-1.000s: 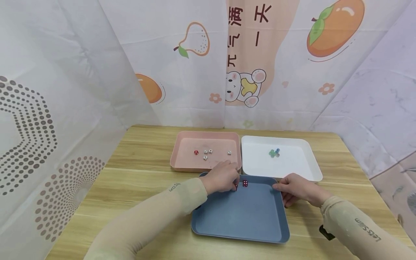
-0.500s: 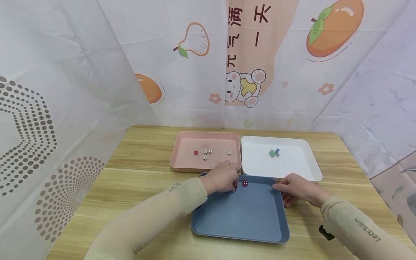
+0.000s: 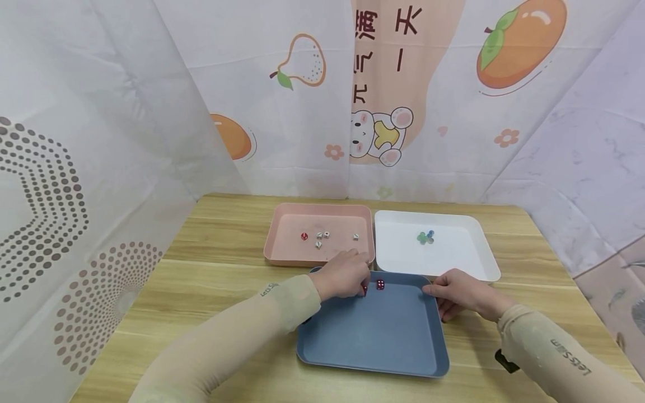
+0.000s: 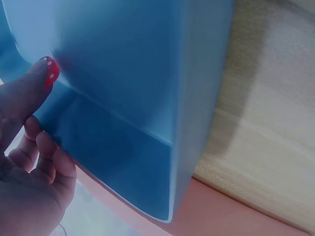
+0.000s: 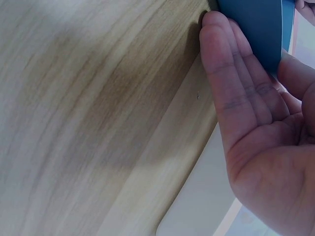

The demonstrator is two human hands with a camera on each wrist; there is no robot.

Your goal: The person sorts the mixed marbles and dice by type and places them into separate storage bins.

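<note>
In the head view a blue-grey tray (image 3: 373, 330) lies near the front of the table. My left hand (image 3: 346, 274) reaches over its far edge, and the fingertips pinch a dark red die (image 3: 365, 290), partly hidden. The left wrist view shows the red die (image 4: 51, 72) with white pips at the fingertips, above the tray floor. Just right of it, a second dark red die (image 3: 380, 284) rests in the tray. My right hand (image 3: 461, 292) holds the tray's far right corner, thumb over the rim and fingers along the outside wall.
Behind stands a pink tray (image 3: 287, 254) with several white dice (image 3: 319, 235) and a round red piece (image 3: 304, 236). To its right a white tray (image 3: 468, 254) holds a small cluster of green and blue pieces (image 3: 424, 237). Both touch or nearly touch the blue-grey tray.
Slightly more of the red die shows at my left fingertips than a second ago. Both hands and all the trays stay in place.
</note>
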